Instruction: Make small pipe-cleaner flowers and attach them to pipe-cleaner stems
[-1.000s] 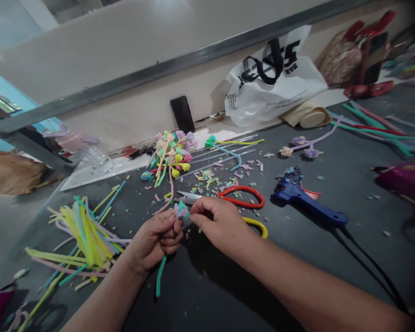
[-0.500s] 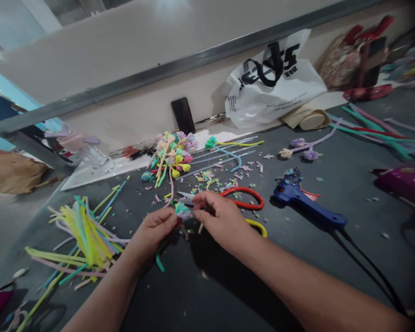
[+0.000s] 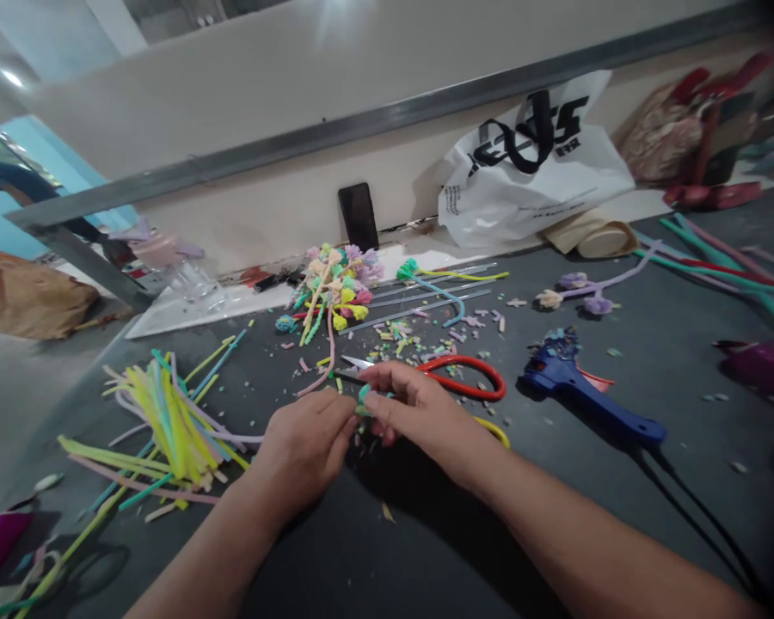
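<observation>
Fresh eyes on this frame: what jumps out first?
Two hands meet at the middle of the dark surface, the left hand and right hand pinching a small teal fuzzy piece between their fingertips. To the left lies a bright sheaf of yellow, green and pink fuzzy wires. Just behind the hands sit red-handled scissors, and a blue glue gun lies to the right.

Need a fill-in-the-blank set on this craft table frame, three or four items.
1. ____ hands, left hand and right hand, pinch the small teal piece.
2. The scissors beyond the right hand have ____ handles.
3. The glue gun right of the scissors is ____.
4. The pipe cleaner bundle lies on the ____ hand's side.
Missing: both; red; blue; left.
</observation>
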A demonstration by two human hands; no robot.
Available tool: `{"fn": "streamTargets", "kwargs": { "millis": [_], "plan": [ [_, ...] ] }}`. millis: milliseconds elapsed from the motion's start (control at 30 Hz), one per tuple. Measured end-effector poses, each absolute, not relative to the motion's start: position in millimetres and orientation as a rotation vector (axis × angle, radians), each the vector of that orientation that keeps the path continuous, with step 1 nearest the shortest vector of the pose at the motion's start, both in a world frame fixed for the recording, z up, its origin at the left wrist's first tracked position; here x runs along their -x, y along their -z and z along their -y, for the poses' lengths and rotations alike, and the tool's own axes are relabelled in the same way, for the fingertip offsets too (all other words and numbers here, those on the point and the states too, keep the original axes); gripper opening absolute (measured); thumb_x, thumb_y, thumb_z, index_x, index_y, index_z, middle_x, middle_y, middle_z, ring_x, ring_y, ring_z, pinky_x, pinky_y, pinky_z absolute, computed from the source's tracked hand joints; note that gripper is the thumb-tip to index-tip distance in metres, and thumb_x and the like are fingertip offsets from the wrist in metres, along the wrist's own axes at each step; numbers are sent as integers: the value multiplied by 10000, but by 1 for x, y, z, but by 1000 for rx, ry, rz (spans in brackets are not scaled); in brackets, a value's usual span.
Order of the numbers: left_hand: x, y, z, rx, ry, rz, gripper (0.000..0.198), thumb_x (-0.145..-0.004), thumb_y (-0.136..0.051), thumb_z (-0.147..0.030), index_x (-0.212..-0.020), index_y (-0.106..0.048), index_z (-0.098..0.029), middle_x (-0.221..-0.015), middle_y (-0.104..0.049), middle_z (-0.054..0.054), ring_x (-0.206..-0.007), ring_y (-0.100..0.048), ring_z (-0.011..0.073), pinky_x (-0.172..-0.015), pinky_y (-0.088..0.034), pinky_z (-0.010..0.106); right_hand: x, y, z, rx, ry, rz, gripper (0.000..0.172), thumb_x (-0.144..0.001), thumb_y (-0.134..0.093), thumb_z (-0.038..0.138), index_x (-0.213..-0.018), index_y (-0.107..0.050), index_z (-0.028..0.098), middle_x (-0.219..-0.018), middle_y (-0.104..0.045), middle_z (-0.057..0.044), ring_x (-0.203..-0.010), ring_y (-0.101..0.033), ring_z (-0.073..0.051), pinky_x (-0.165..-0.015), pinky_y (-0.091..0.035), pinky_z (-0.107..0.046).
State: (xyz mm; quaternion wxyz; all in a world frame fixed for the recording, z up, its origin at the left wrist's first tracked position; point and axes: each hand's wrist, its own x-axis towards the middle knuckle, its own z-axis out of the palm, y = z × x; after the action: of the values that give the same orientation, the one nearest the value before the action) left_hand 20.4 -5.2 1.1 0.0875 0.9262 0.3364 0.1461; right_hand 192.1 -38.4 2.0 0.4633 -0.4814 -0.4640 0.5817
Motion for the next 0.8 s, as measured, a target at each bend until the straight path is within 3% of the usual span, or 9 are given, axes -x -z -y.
{"fn": "streamTargets", "kwargs": {
  "millis": [100, 300, 433, 667, 800],
  "plan": [
    [-23, -3, 6, -2592, -490, -960, 184, -857, -423, -232, -832, -603, -205, -766, -587, 36, -725, -516, 176, -676, -349, 272, -192, -3, 38, 1204, -1465, 1124, 146, -774, -536, 193, -919, -537, 182, -699, -536, 26, -544, -542, -81, -481, -460, -197],
    [-25, -13, 0, -2160, -401, -970, 172, -838, -472, -292, -920, -572, -179, -823, -598, 18, -756, -529, 156, -687, -378, 252, -192, -1, 36, 1222, -1412, 1173, 93, -765, -534, 189, -855, -554, 171, -641, -538, 32, -526, -525, -85, -512, -465, -219],
    [-23, -13, -4, -2024, -288, -903, 270, -887, -370, -353, -801, -551, -171, -713, -529, -13, -670, -485, 120, -624, -361, 223, -191, 6, 36, 1261, -1237, 1338, 109, -759, -535, 184, -859, -577, 179, -671, -560, 25, -549, -518, -88, -536, -446, -220],
    [-24, -6, -1, -1943, -219, -920, 279, -874, -386, -319, -647, -443, -166, -612, -426, -38, -590, -399, 97, -559, -308, 213, -192, 12, 37, 1351, -1058, 1517, 148, -759, -519, 160, -882, -590, 202, -666, -568, 25, -587, -531, -106, -545, -415, -224],
    [-25, -3, 1, -1790, -235, -925, 248, -864, -397, -309, -677, -456, -157, -600, -371, -46, -563, -338, 87, -525, -277, 203, -193, 9, 38, 1348, -1078, 1523, 144, -751, -526, 162, -872, -592, 205, -676, -571, 18, -615, -541, -117, -565, -425, -235]
  ]
}}
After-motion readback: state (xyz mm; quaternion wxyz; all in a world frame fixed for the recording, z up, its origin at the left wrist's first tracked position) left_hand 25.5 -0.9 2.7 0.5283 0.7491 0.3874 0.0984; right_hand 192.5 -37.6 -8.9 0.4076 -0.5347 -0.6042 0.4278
